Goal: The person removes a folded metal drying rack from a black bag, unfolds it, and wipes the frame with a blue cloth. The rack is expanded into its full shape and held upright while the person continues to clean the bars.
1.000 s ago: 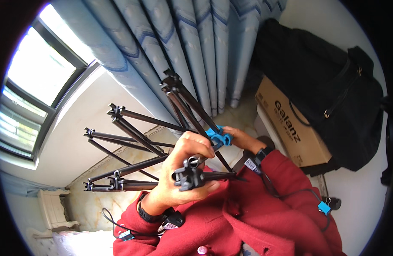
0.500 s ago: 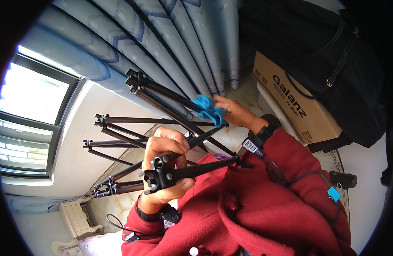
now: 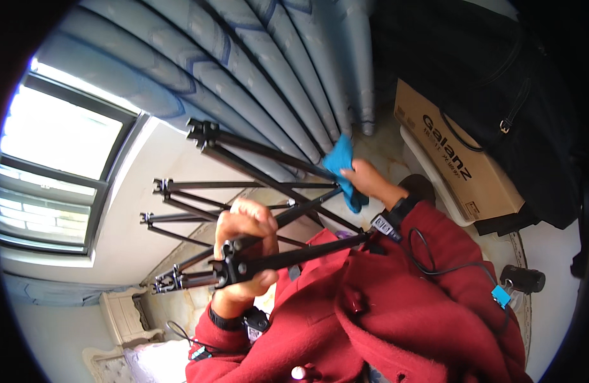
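A dark folding metal frame spreads out in front of me, its crossed bars ending in several forked joints toward the left. My left hand is closed around bars near one joint at the near side, thumb below and fingers above. On the far side, my right hand pinches a blue cloth. The cloth lies against the right end of the far bars, part of it hanging down. The right fingertips are partly hidden by the cloth.
Blue patterned curtains hang beyond the frame. A window is at the left. To the right are a cardboard box and a black bag with straps. A pale cabinet stands low left, and a black cylinder low right.
My right hand has slid the cloth along the far bar to the right, and the cloth now hangs looser. My left hand keeps its hold on the frame. The whole view has shifted slightly.
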The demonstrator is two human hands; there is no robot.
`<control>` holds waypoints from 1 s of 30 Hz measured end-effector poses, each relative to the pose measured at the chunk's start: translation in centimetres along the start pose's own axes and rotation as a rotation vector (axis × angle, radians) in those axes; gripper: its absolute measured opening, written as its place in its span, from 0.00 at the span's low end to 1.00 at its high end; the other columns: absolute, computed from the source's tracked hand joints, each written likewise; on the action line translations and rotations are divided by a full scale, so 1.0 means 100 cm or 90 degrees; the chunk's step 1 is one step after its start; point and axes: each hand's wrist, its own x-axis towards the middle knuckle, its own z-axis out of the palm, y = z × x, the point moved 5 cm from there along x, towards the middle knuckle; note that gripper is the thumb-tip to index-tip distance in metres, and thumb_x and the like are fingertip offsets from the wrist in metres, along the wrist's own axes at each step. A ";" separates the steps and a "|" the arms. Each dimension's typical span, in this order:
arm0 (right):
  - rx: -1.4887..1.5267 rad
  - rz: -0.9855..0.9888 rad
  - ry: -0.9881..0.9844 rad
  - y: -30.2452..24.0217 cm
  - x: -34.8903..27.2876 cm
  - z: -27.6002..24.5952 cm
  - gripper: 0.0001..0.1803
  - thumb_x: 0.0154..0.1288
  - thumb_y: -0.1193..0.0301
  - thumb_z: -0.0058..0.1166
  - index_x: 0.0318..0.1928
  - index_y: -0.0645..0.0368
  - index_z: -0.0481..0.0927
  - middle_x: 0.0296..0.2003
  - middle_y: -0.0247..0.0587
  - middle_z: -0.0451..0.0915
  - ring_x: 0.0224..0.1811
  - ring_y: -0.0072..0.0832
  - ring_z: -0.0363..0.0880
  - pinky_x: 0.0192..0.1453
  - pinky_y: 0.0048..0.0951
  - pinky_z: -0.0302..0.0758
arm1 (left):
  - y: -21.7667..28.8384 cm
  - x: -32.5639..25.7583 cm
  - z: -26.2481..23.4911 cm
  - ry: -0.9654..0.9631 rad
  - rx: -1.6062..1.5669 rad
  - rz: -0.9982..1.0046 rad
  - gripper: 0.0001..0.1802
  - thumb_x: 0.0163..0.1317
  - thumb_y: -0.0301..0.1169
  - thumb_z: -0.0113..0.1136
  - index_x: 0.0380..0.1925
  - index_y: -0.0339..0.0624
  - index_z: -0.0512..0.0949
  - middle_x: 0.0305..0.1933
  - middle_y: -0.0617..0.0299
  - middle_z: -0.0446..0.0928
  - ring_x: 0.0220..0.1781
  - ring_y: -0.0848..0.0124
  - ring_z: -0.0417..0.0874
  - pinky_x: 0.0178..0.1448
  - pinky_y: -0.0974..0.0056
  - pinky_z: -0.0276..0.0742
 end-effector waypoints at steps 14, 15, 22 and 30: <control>0.103 -0.297 -0.122 -0.217 -0.101 -0.038 0.41 0.50 0.58 0.75 0.63 0.59 0.73 0.48 0.43 0.79 0.54 0.34 0.78 0.61 0.34 0.72 | 0.005 0.016 0.014 -0.044 0.135 -0.039 0.44 0.53 0.26 0.73 0.67 0.45 0.57 0.52 0.52 0.71 0.49 0.70 0.77 0.51 0.64 0.78; 0.071 -0.331 -0.140 -0.223 -0.102 -0.038 0.42 0.49 0.58 0.76 0.63 0.59 0.73 0.48 0.43 0.79 0.54 0.35 0.78 0.61 0.35 0.72 | 0.005 0.014 0.013 -0.048 0.120 -0.044 0.45 0.55 0.27 0.72 0.69 0.45 0.55 0.56 0.50 0.68 0.53 0.68 0.74 0.53 0.62 0.78; 0.109 -0.288 -0.097 -0.244 -0.105 -0.017 0.31 0.48 0.68 0.72 0.55 0.59 0.75 0.45 0.40 0.82 0.46 0.29 0.81 0.53 0.32 0.76 | 0.035 -0.010 0.000 -0.179 0.390 0.131 0.46 0.62 0.42 0.67 0.72 0.39 0.53 0.77 0.39 0.45 0.79 0.44 0.51 0.76 0.51 0.57; 0.159 -0.150 0.046 -0.214 -0.098 -0.042 0.10 0.53 0.79 0.55 0.38 0.61 0.78 0.30 0.24 0.74 0.28 0.16 0.69 0.35 0.20 0.68 | 0.123 -0.079 -0.133 0.118 0.449 0.401 0.27 0.62 0.32 0.64 0.60 0.36 0.70 0.62 0.47 0.73 0.63 0.59 0.75 0.65 0.55 0.71</control>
